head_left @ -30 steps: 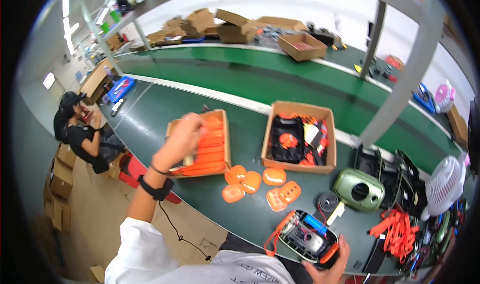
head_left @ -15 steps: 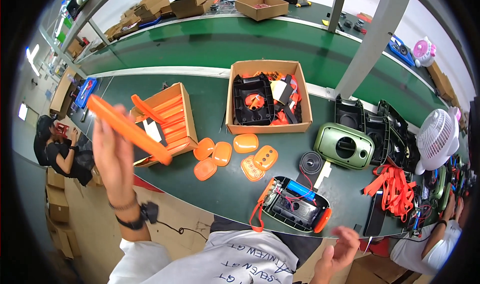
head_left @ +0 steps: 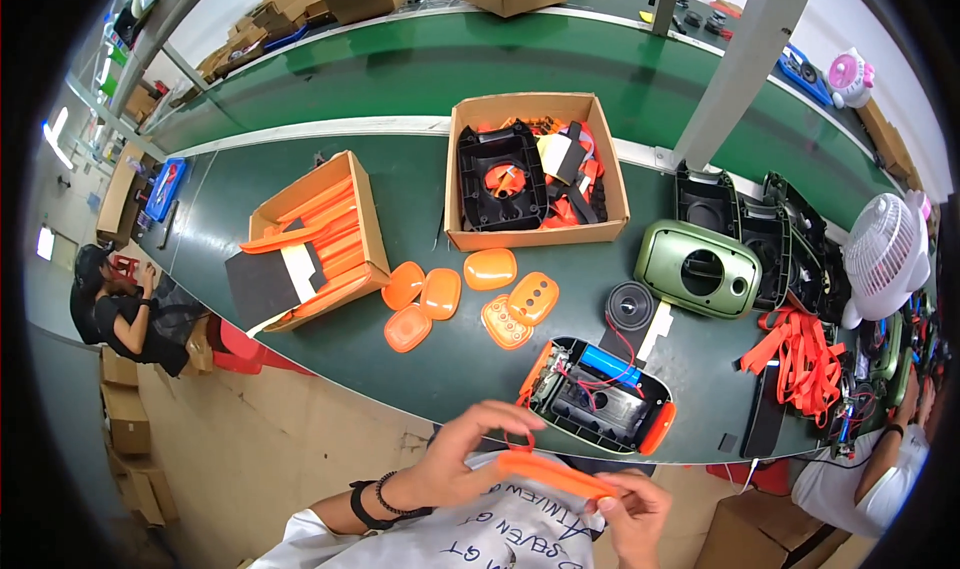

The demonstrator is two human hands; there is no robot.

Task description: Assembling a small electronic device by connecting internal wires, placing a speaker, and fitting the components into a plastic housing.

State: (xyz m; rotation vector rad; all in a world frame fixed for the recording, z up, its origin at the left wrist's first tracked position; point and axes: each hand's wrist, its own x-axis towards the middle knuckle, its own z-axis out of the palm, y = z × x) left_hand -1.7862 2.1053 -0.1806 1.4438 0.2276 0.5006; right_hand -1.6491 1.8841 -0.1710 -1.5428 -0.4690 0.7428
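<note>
In front of my shirt, my right hand (head_left: 637, 514) pinches one end of a long orange plastic strip (head_left: 560, 475). My left hand (head_left: 465, 457) is at the strip's other end, its fingers stretched out and apart; whether its thumb touches the strip is hard to see. Just beyond lies an open black casing (head_left: 605, 409) with orange ends, a blue cylindrical cell and red wires inside. A red strap loop hangs from its left end, near my left fingertips. A round black speaker (head_left: 630, 307) sits behind the casing, joined to it by wires.
More orange strips fill a cardboard box (head_left: 375, 239) at left. Several orange covers (head_left: 440, 294) lie mid-table. Another box (head_left: 540, 239) holds black and orange parts. Rightward are a green housing (head_left: 655, 294), red straps (head_left: 800, 359) and a white fan (head_left: 880, 254). Other people sit at both sides.
My left hand has come from above the left box down to my front with an orange strip. My right hand has moved slightly left and now grips the strip's end.
</note>
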